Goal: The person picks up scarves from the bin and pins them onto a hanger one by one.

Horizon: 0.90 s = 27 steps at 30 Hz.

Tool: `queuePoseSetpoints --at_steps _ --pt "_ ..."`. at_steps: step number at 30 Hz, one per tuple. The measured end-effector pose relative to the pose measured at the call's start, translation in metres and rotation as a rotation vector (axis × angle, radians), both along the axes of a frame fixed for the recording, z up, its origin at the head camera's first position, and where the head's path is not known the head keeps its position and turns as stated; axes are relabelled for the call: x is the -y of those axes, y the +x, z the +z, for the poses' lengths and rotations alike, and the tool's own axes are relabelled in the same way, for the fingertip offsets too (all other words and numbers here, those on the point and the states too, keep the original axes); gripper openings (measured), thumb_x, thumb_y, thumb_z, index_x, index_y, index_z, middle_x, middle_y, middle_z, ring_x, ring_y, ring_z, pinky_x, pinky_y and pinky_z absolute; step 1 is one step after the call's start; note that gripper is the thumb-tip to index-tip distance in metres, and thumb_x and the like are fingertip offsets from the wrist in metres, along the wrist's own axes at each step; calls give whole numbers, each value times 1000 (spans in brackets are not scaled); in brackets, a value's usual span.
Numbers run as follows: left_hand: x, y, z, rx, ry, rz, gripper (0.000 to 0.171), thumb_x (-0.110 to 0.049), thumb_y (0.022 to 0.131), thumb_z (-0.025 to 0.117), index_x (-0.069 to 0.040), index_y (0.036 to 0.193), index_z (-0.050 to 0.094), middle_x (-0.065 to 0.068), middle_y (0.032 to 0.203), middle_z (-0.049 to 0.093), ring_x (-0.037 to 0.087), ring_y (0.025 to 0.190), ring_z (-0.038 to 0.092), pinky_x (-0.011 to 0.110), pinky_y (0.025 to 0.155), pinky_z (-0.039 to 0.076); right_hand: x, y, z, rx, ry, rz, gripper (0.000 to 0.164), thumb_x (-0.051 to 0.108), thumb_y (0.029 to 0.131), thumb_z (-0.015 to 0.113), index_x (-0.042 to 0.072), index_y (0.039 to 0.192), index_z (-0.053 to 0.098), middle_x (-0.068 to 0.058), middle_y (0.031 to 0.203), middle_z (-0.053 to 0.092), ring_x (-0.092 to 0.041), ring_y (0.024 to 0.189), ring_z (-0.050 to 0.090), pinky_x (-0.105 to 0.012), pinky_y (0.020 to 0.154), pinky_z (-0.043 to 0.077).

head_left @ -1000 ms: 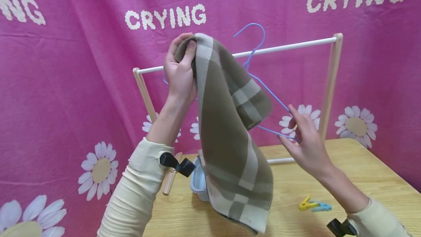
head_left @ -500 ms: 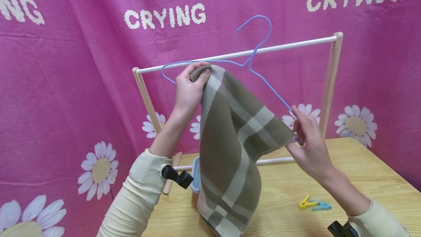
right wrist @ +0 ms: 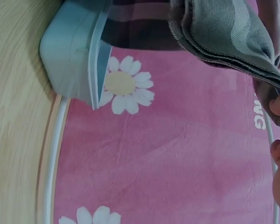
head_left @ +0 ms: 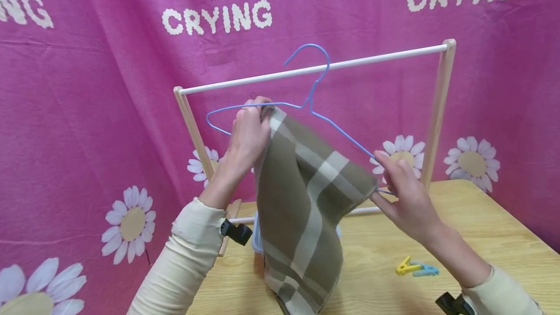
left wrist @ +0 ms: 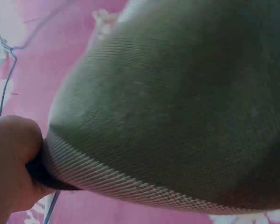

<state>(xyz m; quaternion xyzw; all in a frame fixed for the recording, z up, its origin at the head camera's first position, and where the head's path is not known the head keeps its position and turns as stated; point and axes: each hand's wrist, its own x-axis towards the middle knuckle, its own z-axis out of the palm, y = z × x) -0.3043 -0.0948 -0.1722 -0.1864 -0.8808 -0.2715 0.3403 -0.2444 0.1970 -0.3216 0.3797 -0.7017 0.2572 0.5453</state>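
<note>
A brown-and-cream checked scarf (head_left: 288,193) hangs in folds in the head view. At its upper left corner my left hand (head_left: 249,132) grips the cloth, with the hanger's left arm crossing over the fingers in this view. Thumb and forefinger of my right hand (head_left: 409,201) pinch the right end of a blue wire hanger (head_left: 350,137), whose hook points up. The scarf's right corner reaches the right fingertips and hides part of the lower bar. In the left wrist view the scarf (left wrist: 168,102) fills most of the picture. Folded layers of the scarf (right wrist: 233,37) show in the right wrist view.
Behind the hands stands a drying rack with a white rail (head_left: 372,61) and wooden posts (head_left: 437,115). A pale blue tub (right wrist: 67,51) sits behind the scarf on the wooden table (head_left: 372,266). Yellow (head_left: 408,266) and blue clothes pegs (head_left: 425,270) lie at the right.
My left hand has come down with the scarf, and the scarf's folded corner has swung right to my right hand. The hanger has shifted left and lower, its left arm now overlapping my left fingers.
</note>
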Motion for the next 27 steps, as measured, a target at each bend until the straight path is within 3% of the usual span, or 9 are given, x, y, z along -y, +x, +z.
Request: queuePoseSetpoints --at_steps 2,6,11,14,17,19,21,23,27 --pt "5 -4 -5 -18 -114 112 19 -10 100 52 -6 113 65 17 105 66 38 95 68 50 80 56 -1 0 0 17 23 -24 59 39 102 50 -10 134 52 -6 77 42 -8 73 34 -14 58 30" --pt "13 -11 -14 79 -302 250 17 -5 99 48 -3 110 60 21 104 64 43 90 68 53 74 57 0 0 -3 74 62 -38 64 45 101 47 -8 137 50 -3 78 41 -7 74 33 -16 58 30" --pt "18 -12 -21 234 -384 267 16 -6 97 50 -1 108 61 21 107 65 39 97 68 50 81 57 2 -2 -6 58 74 -28 64 44 101 49 -9 136 51 -3 80 43 -7 74 34 -14 58 31" --pt "21 -11 -23 240 -410 240 17 -8 95 56 -3 109 63 19 109 61 37 99 65 48 84 56 3 -4 -7 32 53 -17 63 43 102 50 -10 136 51 -5 81 45 -9 75 35 -14 60 31" --pt "24 -15 -26 132 -439 104 16 -6 92 61 -5 107 67 15 107 60 33 99 63 44 88 53 2 -6 -7 38 35 -15 64 44 102 51 -9 137 50 -6 82 45 -8 74 34 -14 60 31" --pt "27 -19 -29 52 -454 -45 14 -5 93 62 -5 104 70 12 103 64 29 99 63 41 90 52 -1 -6 -7 59 32 -15 65 45 102 50 -8 139 49 -6 82 44 -5 73 33 -12 59 30" --pt "31 -22 -32 21 -474 -212 11 -8 95 62 -7 102 71 7 98 70 24 95 65 37 91 52 -4 -5 -7 86 35 -16 64 44 102 48 -7 141 48 -6 82 43 -3 70 32 -11 58 30" --pt "36 -21 -37 56 -502 -342 13 -15 97 62 -9 104 72 3 96 72 17 91 66 35 88 53 -7 -4 -7 122 45 -13 62 40 102 47 -6 143 46 -5 84 42 0 68 31 -10 57 29" --pt "45 -14 -47 142 -610 -475 29 -39 91 70 -20 112 73 -6 100 71 9 87 62 31 84 52 -13 -1 -7 172 78 -8 59 18 92 54 -6 145 44 -5 88 42 1 68 29 -10 57 30"
